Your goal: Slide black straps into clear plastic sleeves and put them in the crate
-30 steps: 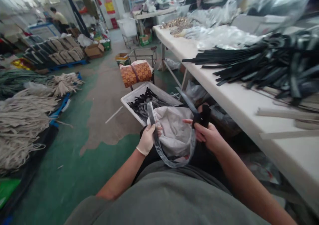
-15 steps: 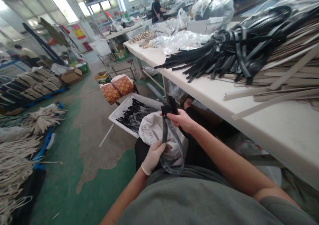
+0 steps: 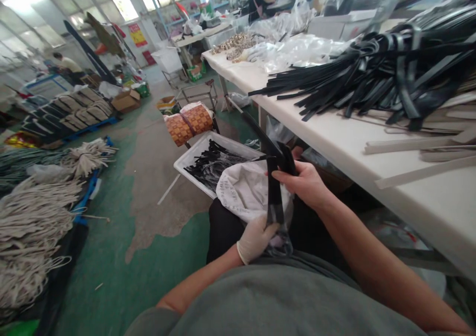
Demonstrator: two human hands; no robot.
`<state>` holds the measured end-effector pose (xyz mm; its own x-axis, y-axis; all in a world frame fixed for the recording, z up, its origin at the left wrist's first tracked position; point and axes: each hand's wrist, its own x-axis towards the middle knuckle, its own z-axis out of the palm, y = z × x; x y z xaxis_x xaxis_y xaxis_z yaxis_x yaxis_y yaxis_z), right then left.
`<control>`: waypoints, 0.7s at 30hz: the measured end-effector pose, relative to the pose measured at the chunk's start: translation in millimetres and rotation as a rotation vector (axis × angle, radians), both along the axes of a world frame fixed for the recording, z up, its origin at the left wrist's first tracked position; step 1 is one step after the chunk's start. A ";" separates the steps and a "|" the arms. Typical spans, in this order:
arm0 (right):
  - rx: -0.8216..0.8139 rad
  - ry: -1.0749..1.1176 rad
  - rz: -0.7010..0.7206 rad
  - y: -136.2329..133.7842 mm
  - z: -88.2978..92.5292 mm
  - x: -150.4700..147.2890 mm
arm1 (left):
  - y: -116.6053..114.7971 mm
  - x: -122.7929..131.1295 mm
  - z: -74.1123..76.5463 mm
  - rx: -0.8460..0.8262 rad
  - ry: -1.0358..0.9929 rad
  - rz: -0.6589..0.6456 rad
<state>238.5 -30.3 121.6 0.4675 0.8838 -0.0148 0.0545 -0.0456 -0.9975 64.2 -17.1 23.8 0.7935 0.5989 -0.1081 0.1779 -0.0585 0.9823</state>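
Observation:
My left hand (image 3: 256, 238), in a pale thin glove, is closed on the lower part of a black strap (image 3: 274, 190) near my lap. Higher up, my bare right hand (image 3: 305, 181) grips black straps between thumb and fingers, with lengths sticking out up and to the left. The strap runs upright between both hands and curls into a loop below the left one. Just behind them, a white sack (image 3: 238, 187) with its mouth spread open rests on my lap. Beyond it stands a white bin (image 3: 182, 165) holding many short black strips.
On the white-topped table (image 3: 334, 140) at right lie a heap of black straps (image 3: 357, 73), beige strips and plastic bags. Bundles of beige cord (image 3: 40, 212) lie on the left. A checked roll (image 3: 189, 123) is behind the bin. A person (image 3: 257, 1) works at the back.
The wide strap loop between my hands has narrowed, and the strap now hangs straighter. Both hands still grip it. The view has turned slightly left.

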 end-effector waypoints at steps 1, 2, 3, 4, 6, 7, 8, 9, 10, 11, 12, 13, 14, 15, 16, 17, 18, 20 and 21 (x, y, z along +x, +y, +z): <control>-0.003 0.040 -0.002 -1.5 0.5 3.2 | -2.8 -6.2 -5.1 -0.035 0.006 -0.016; -0.005 0.082 -0.003 -2.4 0.2 6.4 | -3.8 -12.6 -10.0 -0.087 0.005 -0.019; -0.003 0.119 -0.011 -2.8 -0.9 9.6 | -3.0 -19.0 -14.4 -0.146 -0.003 -0.010; 0.001 0.147 -0.025 -2.7 -2.4 12.7 | -0.6 -24.9 -18.2 -0.204 -0.014 0.015; 0.001 0.171 -0.044 -1.2 -6.3 17.1 | 7.8 -33.6 -22.7 -0.282 -0.041 0.089; -0.004 0.165 -0.049 0.2 -8.3 17.6 | 13.1 -35.4 -23.0 -0.300 -0.061 0.115; -0.014 0.150 -0.046 1.9 -10.4 16.6 | 18.5 -35.0 -21.9 -0.311 -0.089 0.134; -0.023 0.130 -0.037 4.0 -12.6 14.0 | 23.6 -32.2 -19.4 -0.321 -0.124 0.143; -0.031 0.108 -0.022 6.3 -14.8 10.1 | 28.1 -27.2 -15.6 -0.327 -0.161 0.143; -0.040 0.089 0.002 8.8 -17.1 5.2 | 31.6 -20.3 -11.0 -0.330 -0.196 0.137; -0.051 0.078 0.029 11.1 -19.3 -0.1 | 34.1 -12.1 -5.9 -0.333 -0.222 0.140; -0.066 0.076 0.060 13.1 -21.3 -5.3 | 35.3 -3.3 -0.8 -0.336 -0.236 0.148; -0.082 0.075 0.088 14.6 -23.0 -9.7 | 35.4 5.2 3.8 -0.342 -0.231 0.154; -0.096 0.068 0.107 15.4 -24.4 -12.9 | 34.5 12.7 7.4 -0.352 -0.211 0.156; -0.101 0.051 0.114 15.4 -25.4 -14.7 | 32.7 18.5 9.8 -0.366 -0.175 0.152; -0.092 0.028 0.108 14.6 -26.0 -15.0 | 30.4 22.1 10.6 -0.373 -0.132 0.140; -0.075 0.007 0.090 13.2 -26.5 -14.0 | 27.6 23.5 9.8 -0.369 -0.089 0.118; -0.059 0.008 0.046 8.7 -27.1 -8.4 | 22.1 19.7 3.7 -0.365 -0.035 0.063; -0.068 0.032 0.021 5.7 -27.6 -4.1 | 20.0 15.0 -1.4 -0.379 -0.027 0.038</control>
